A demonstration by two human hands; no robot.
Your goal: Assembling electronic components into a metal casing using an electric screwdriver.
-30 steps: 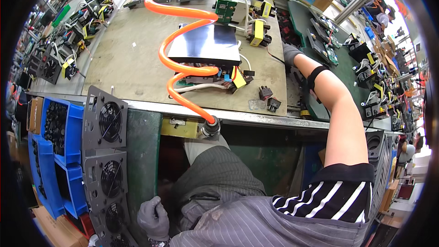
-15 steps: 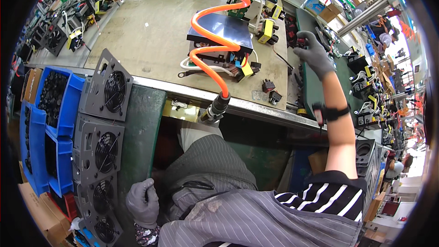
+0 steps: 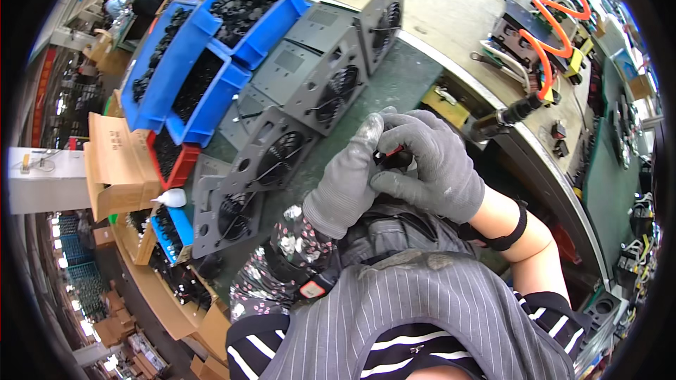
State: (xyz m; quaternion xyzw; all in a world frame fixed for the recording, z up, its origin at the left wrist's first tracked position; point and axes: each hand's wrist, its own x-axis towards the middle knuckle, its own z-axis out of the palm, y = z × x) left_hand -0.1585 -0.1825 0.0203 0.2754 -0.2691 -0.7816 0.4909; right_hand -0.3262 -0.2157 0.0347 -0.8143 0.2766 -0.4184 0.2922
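Both my hands, in grey gloves, are together in front of my torso. Between them is a small black part with a bit of red (image 3: 396, 157), mostly covered by fingers. My right hand (image 3: 442, 169) pinches it from the right, with curled fingers and thumb. My left hand (image 3: 345, 181) closes on it from the left, thumb and fingers pressed together. Just beyond my left hand, grey metal panels with black fans (image 3: 280, 157) stand in a row on a green surface (image 3: 403, 84).
Left of the panels are blue bins (image 3: 243, 53) of small black parts, a red bin (image 3: 193, 164) and a white bottle (image 3: 173, 198). An orange coiled hose (image 3: 542, 63) ends in a black tool (image 3: 496, 123) at the bench edge. Two small black parts (image 3: 559, 138) lie on the bench (image 3: 451, 10).
My view has swung left. My right hand has come back from the far right side of the bench to meet my left hand, which has risen from beside my lap. The small part is now between them.
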